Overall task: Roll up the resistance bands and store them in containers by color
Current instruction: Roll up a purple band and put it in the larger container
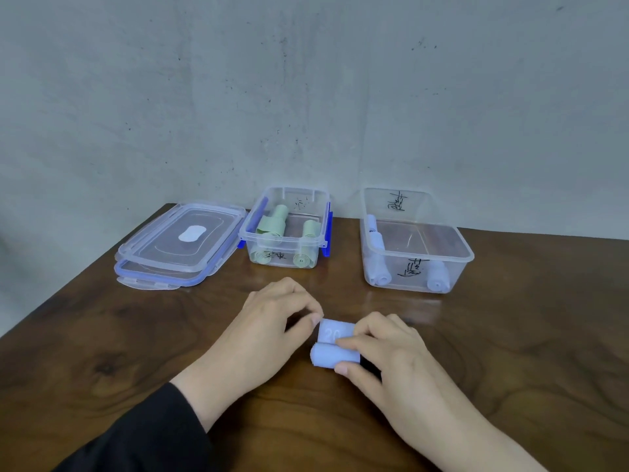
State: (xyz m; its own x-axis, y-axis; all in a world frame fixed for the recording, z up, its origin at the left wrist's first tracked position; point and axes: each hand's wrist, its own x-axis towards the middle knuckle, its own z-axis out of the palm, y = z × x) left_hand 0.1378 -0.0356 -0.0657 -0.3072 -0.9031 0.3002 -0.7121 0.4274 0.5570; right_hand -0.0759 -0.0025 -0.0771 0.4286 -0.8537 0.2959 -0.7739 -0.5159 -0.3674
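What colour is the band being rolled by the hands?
Light blue band, seen in the head view.

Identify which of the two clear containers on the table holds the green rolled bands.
The middle container, the one with blue clips, beside the stacked lids. The right-hand container, without clips, holds only light blue rolls.

1. The pale blue band (335, 342) on the table is showing a faint white "20" on its flat part
2. Both clear containers (417, 240) (286, 229) are carrying black handwritten marks, too scrawled to read
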